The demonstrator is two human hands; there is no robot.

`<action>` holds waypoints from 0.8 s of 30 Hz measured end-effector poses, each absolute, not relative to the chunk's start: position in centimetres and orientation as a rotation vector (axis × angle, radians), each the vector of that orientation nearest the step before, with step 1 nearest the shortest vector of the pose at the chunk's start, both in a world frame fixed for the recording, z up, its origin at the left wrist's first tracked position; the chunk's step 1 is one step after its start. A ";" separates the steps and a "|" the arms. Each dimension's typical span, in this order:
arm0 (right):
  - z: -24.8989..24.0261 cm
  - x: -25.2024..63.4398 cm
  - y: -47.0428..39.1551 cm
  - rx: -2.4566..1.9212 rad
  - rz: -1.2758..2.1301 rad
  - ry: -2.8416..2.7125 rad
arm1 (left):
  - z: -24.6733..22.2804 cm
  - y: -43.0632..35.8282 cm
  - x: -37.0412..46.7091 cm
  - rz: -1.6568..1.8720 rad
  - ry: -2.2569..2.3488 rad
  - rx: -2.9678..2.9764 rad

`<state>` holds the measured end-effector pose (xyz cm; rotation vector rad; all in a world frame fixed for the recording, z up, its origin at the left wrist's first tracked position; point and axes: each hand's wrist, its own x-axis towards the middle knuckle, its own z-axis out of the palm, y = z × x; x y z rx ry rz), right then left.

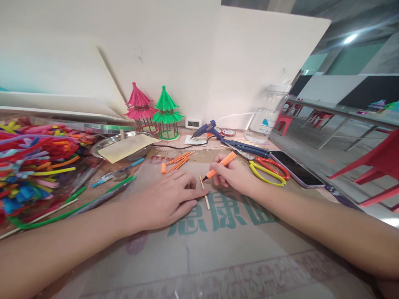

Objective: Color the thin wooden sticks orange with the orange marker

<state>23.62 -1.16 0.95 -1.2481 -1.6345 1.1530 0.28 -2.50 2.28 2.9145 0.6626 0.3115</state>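
In my right hand (229,171) is an orange marker (222,164), gripped like a pen with its dark tip at the upper part of a thin wooden stick (206,200). The stick lies on the plastic-covered work surface. My left hand (170,197) rests flat beside it, with the index finger pressing across the stick's middle. Just beyond the left hand lie an orange marker cap (163,167), standing upright, and several orange-coloured sticks (181,160).
Pink (141,109) and green (168,111) model pagodas stand behind, near a blue glue gun (204,129). Scissors (268,169), a phone (296,169) and a bottle (264,118) are at right. Colourful pipe cleaners (34,162) and a metal dish (99,145) are left.
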 end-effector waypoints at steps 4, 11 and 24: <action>1.1 23.8 -1.3 -1.237 1.223 -1.659 | 2.3 -2.5 0.3 0.346 0.643 2.900; 1.2 23.6 -1.4 -1.237 1.181 -1.646 | 2.3 -2.6 0.3 0.309 0.659 2.894; 1.3 23.8 -1.5 -1.204 1.244 -1.711 | 2.4 -2.8 0.3 0.322 0.631 2.973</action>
